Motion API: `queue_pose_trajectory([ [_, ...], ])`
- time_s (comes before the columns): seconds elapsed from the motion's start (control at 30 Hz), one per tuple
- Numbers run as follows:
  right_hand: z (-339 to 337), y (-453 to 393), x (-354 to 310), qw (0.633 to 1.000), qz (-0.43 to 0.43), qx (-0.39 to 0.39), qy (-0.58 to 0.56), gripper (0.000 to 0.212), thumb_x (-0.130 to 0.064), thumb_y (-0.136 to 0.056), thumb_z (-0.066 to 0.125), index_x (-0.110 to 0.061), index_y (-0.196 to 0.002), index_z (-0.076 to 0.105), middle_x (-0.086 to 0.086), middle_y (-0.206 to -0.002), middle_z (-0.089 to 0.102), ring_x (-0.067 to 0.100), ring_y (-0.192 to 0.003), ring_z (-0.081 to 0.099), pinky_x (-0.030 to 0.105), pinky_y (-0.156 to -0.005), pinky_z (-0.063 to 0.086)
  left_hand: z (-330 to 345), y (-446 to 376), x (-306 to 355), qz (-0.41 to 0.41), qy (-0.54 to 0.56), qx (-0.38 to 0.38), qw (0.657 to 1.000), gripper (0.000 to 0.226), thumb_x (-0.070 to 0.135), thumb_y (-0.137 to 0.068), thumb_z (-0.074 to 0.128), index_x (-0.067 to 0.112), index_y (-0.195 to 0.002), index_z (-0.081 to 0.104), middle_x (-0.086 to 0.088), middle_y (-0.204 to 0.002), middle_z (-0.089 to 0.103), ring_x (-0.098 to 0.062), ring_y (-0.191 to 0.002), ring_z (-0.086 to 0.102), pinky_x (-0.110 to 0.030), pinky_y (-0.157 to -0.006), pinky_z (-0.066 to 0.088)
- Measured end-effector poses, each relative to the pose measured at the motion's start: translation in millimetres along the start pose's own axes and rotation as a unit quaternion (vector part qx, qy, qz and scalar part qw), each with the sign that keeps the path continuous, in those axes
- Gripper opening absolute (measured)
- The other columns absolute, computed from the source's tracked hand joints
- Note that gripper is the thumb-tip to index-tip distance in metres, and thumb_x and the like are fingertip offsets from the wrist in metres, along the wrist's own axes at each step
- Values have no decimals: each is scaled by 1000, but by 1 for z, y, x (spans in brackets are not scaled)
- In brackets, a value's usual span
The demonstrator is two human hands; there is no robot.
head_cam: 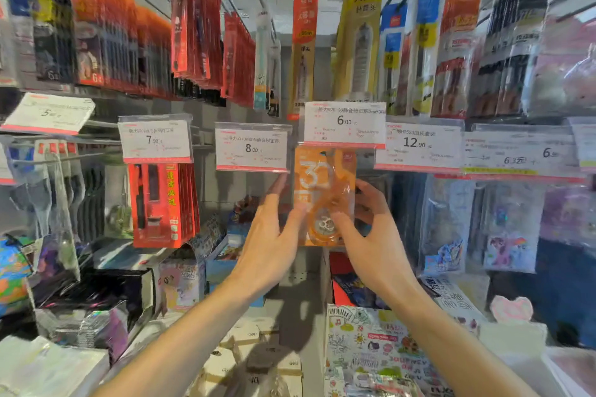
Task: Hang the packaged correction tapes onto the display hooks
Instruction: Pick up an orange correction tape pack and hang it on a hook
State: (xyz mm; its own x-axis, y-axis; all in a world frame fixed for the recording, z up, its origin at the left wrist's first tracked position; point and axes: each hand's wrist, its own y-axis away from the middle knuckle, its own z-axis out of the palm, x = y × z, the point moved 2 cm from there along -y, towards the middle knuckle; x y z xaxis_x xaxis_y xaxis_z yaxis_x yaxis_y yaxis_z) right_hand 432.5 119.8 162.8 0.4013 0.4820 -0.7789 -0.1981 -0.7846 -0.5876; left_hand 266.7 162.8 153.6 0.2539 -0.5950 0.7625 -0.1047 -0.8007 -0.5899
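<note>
Both hands, L (274, 235) & R (371, 235), gripped orange correction tape pkg (324, 196) mid-frame under 6.00 price tag (344, 124); hanging step, next prob. seat hole on hook.

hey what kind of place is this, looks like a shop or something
Most likely a stationery shop aisle: packaged pens hang on display hooks, price tags front the rows, and both hands hold an orange correction tape pack under one tag.
</note>
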Motion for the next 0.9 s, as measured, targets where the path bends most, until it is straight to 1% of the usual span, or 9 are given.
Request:
queue_pose_trajectory([
  [0.07, 5, -4, 4, 1000, 12, -6, 20, 62, -40, -98, 64, -36, -152, 34, -16, -146, 53, -2, -133, 50, 24, -107, 47, 3, -10, -6, 0, 1, -11, 1000, 61, 64, -98, 46, 63, -149, 13, 19, -160, 36, -8, -148, 33, -48, -121, 31],
  [0.13, 8, -10, 6, 999, 20, -12, 25, 61, -41, -99, 63, -33, -152, 35, -21, -139, 57, -16, -120, 55, 5, -94, 46, 6, -20, -12, 1, 0, -12, 1000, 61, 66, -97, 46, 59, -149, 15, 15, -157, 43, -10, -146, 38, -48, -119, 34],
  [0.27, 13, -25, 3, 998, 61, -20, 5, 80, -68, -90, 54, -41, -157, 21, -18, -148, 52, 3, -129, 56, 32, -110, 44, 13, -43, -22, -40, 24, -10, 999, 84, 93, -75, 36, 60, -148, 13, 7, -165, 28, -18, -152, 27, -52, -121, 28],
  [0.43, 23, -39, -6, 990, 126, -54, -14, 84, -71, -88, 41, -45, -161, 6, -19, -140, 47, -1, -119, 43, 25, -98, 29, 27, -69, -30, -50, 94, -41, 993, 96, 97, -68, 31, 53, -153, 17, 12, -162, 37, -16, -147, 40, -48, -120, 33],
  [0.53, 27, -43, 2, 989, 135, -59, -17, 87, -73, -83, 37, -43, -160, 10, -21, -136, 47, -3, -120, 49, 26, -100, 27, 32, -75, -27, -64, 115, -47, 990, 99, 97, -67, 30, 50, -153, 20, 9, -159, 42, -19, -141, 47, -49, -117, 37],
  [0.63, 28, -47, 10, 989, 135, -59, -29, 75, -68, -92, 35, -42, -160, 16, -28, -122, 47, -19, -98, 51, 25, -101, 27, 37, -81, -34, -69, 161, -39, 984, 99, 103, -58, 39, 58, -146, 25, 10, -158, 44, -20, -140, 49, -52, -118, 37],
  [0.77, 30, -52, 19, 984, 167, -31, -52, 98, -97, -73, 31, -44, -155, 35, -13, -150, 54, 10, -136, 52, 43, -119, 35, 36, -76, -33, -65, 152, -20, 986, 92, 100, -66, 36, 59, -148, 24, 15, -163, 33, -15, -147, 39, -52, -119, 34],
  [0.83, 30, -55, 20, 982, 182, -10, -50, 88, -93, -79, 26, -41, -144, 52, -7, -133, 69, 14, -123, 63, 37, -101, 50, 33, -66, -24, -53, 122, -13, 991, 90, 94, -76, 30, 49, -154, 21, 14, -165, 27, -13, -151, 31, -49, -122, 29],
  [0.9, 27, -57, 18, 978, 204, 10, -48, 75, -78, -92, 23, -33, -142, 55, -7, -116, 71, 14, -111, 63, 24, -74, 45, 34, -61, -18, -57, 91, -12, 994, 77, 79, -91, 27, 42, -157, 19, 11, -165, 24, -15, -151, 29, -49, -122, 28],
])
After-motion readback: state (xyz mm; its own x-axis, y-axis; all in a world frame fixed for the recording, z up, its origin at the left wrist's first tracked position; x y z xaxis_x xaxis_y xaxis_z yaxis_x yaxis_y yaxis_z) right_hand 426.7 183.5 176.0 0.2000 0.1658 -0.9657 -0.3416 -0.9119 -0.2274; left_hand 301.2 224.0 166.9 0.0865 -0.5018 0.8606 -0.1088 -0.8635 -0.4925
